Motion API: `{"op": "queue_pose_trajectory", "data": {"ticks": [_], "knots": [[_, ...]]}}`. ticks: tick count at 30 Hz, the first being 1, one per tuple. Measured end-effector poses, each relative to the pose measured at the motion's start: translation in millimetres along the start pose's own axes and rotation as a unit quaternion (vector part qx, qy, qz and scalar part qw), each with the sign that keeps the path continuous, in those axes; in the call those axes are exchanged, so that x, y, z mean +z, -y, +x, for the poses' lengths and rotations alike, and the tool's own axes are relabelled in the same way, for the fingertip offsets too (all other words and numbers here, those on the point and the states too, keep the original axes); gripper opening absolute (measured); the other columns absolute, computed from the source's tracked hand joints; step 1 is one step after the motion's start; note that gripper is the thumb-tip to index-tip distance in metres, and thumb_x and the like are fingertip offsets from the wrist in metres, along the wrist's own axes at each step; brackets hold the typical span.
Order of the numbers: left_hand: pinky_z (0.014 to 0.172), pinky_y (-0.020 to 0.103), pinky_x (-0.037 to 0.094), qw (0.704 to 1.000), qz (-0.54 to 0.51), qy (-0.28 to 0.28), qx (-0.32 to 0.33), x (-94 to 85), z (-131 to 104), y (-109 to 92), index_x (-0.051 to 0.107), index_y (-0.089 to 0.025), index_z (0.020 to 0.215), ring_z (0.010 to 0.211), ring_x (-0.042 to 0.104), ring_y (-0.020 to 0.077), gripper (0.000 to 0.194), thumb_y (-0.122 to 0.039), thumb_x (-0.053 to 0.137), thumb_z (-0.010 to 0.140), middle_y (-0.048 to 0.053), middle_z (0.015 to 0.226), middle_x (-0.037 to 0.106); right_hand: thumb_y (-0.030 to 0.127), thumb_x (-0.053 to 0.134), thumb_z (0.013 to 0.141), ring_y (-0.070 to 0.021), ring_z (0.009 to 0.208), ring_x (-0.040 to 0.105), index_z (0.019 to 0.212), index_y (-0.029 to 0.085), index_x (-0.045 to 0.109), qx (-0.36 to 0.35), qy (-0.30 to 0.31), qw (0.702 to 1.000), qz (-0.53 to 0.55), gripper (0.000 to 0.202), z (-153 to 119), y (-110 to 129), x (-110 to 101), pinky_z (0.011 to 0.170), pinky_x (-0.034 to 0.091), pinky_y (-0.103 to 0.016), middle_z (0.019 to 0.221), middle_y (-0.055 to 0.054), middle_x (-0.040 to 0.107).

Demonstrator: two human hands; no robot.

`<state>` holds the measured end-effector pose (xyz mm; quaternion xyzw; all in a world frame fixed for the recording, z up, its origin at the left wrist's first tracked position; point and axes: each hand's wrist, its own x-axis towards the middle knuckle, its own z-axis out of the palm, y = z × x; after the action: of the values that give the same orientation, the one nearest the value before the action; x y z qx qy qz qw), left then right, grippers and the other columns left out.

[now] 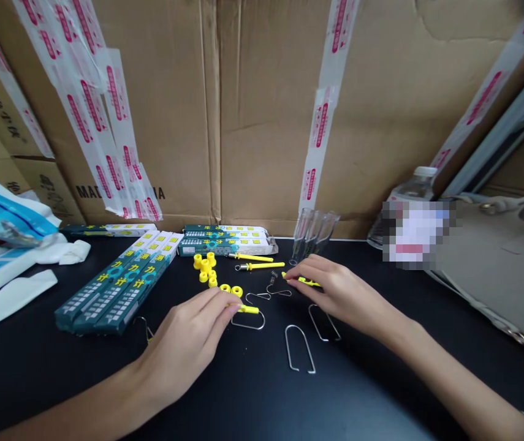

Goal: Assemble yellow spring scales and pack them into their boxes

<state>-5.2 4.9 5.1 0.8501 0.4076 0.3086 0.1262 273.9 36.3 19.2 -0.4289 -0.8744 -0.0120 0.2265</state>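
My left hand (pixel 192 343) pinches a short yellow piece (pixel 249 309) above a bent wire loop (pixel 255 326). Further right, my right hand (pixel 330 285) is closed on a yellow part (pixel 308 281), partly covered by the fingers. Two yellow rods (pixel 266 266) with metal ends lie behind the hands. Yellow caps and rings (pixel 205 266) are grouped beyond my left hand. A small spring (pixel 274 277) and thin wire hooks (pixel 258 297) rest between the hands. Two more wire loops (pixel 299 349) lie near and below my right hand. Clear tubes (pixel 313 234) stand behind it.
Long green and white boxes (pixel 119 282) lie at the left, with more (pixel 227 240) at the back. White and blue bags (pixel 18 233) are far left. A plastic bottle (pixel 425 173) and a beige bag (pixel 510 263) stand at right. Large cardboard boxes (pixel 262 122) back the black table (pixel 252 404).
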Motion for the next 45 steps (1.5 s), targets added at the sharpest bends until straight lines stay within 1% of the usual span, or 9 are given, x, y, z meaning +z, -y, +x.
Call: {"op": "queue_pose_trajectory", "data": {"ticks": [4, 12, 16, 21, 24, 31, 35, 38, 45], "knots": [[0.089, 0.025, 0.051, 0.998, -0.018, -0.038, 0.043, 5.1, -1, 5, 0.065, -0.023, 0.104, 0.092, 0.069, 0.0140, 0.019, -0.024, 0.046, 0.102, -0.001, 0.100, 0.071, 0.015, 0.048, 0.098, -0.0248, 0.089, 0.065, 0.110, 0.015, 0.069, 0.008, 0.003, 1.000, -0.019, 0.024, -1, -5, 0, 0.079, 0.056, -0.041, 0.096, -0.011, 0.069], [0.077, 0.020, 0.053, 0.996, -0.013, -0.074, 0.049, 4.2, -1, 3, 0.066, -0.025, 0.100, 0.083, 0.070, 0.0125, 0.012, -0.023, 0.054, 0.098, -0.003, 0.092, 0.073, -0.002, 0.043, 0.091, -0.0268, 0.097, 0.057, 0.130, 0.017, 0.062, 0.036, -0.023, 0.997, -0.070, 0.048, 2, 14, 34, 0.084, 0.054, -0.044, 0.113, -0.013, 0.065], [0.077, 0.017, 0.054, 0.995, -0.053, -0.078, 0.016, 5.1, 0, -1, 0.065, -0.025, 0.099, 0.080, 0.071, 0.0103, 0.012, -0.024, 0.053, 0.098, -0.005, 0.092, 0.074, 0.000, 0.046, 0.092, -0.0291, 0.094, 0.056, 0.131, 0.019, 0.061, 0.058, -0.014, 0.989, -0.139, 0.046, 3, 14, 40, 0.077, 0.050, -0.045, 0.111, -0.014, 0.064], [0.054, 0.015, 0.053, 0.988, -0.132, -0.025, -0.073, 1.9, 2, -3, 0.062, -0.024, 0.098, 0.069, 0.070, 0.0108, 0.013, -0.031, 0.050, 0.097, -0.004, 0.087, 0.077, 0.016, 0.053, 0.098, -0.0283, 0.094, 0.056, 0.117, 0.021, 0.070, 0.071, -0.018, 0.989, -0.129, 0.026, 4, 11, 40, 0.076, 0.045, -0.042, 0.104, -0.011, 0.067], [0.048, 0.016, 0.051, 0.984, -0.154, -0.014, -0.093, 1.2, 4, -4, 0.061, -0.024, 0.096, 0.069, 0.071, 0.0120, 0.014, -0.034, 0.051, 0.096, -0.003, 0.088, 0.077, 0.017, 0.054, 0.098, -0.0277, 0.093, 0.056, 0.110, 0.020, 0.071, 0.075, -0.024, 0.992, -0.103, 0.021, 5, 11, 39, 0.076, 0.044, -0.041, 0.101, -0.009, 0.069], [0.070, 0.019, 0.055, 0.988, -0.122, -0.032, -0.086, 3.2, 4, -5, 0.064, -0.026, 0.092, 0.078, 0.072, 0.0124, 0.013, -0.032, 0.053, 0.094, -0.005, 0.085, 0.075, 0.017, 0.060, 0.095, -0.0253, 0.091, 0.058, 0.096, 0.021, 0.072, 0.099, -0.047, 0.993, -0.051, 0.013, 6, 11, 40, 0.076, 0.041, -0.039, 0.096, -0.005, 0.074], [0.066, 0.018, 0.054, 0.989, -0.103, -0.036, -0.098, 2.9, 3, -2, 0.064, -0.027, 0.092, 0.079, 0.072, 0.0122, 0.012, -0.032, 0.054, 0.094, -0.006, 0.084, 0.074, 0.020, 0.067, 0.091, -0.0244, 0.086, 0.060, 0.080, 0.020, 0.069, 0.124, -0.065, 0.989, -0.054, 0.011, 7, 12, 39, 0.076, 0.039, -0.039, 0.086, -0.003, 0.074], [0.066, 0.018, 0.053, 0.992, -0.084, -0.047, -0.087, 3.2, 4, -1, 0.064, -0.027, 0.090, 0.077, 0.071, 0.0119, 0.011, -0.033, 0.055, 0.094, -0.006, 0.083, 0.073, 0.025, 0.074, 0.086, -0.0249, 0.082, 0.060, 0.070, 0.018, 0.063, 0.148, -0.084, 0.983, -0.062, 0.021, 7, 12, 40, 0.076, 0.039, -0.039, 0.076, -0.003, 0.071], [0.069, 0.019, 0.053, 0.995, -0.065, -0.049, -0.064, 4.2, 3, -2, 0.064, -0.025, 0.089, 0.074, 0.070, 0.0120, 0.011, -0.030, 0.056, 0.093, -0.006, 0.083, 0.073, 0.021, 0.074, 0.085, -0.0276, 0.085, 0.062, 0.090, 0.019, 0.070, 0.160, -0.095, 0.981, -0.052, 0.007, 6, 11, 43, 0.074, 0.041, -0.040, 0.086, -0.006, 0.073]]}}
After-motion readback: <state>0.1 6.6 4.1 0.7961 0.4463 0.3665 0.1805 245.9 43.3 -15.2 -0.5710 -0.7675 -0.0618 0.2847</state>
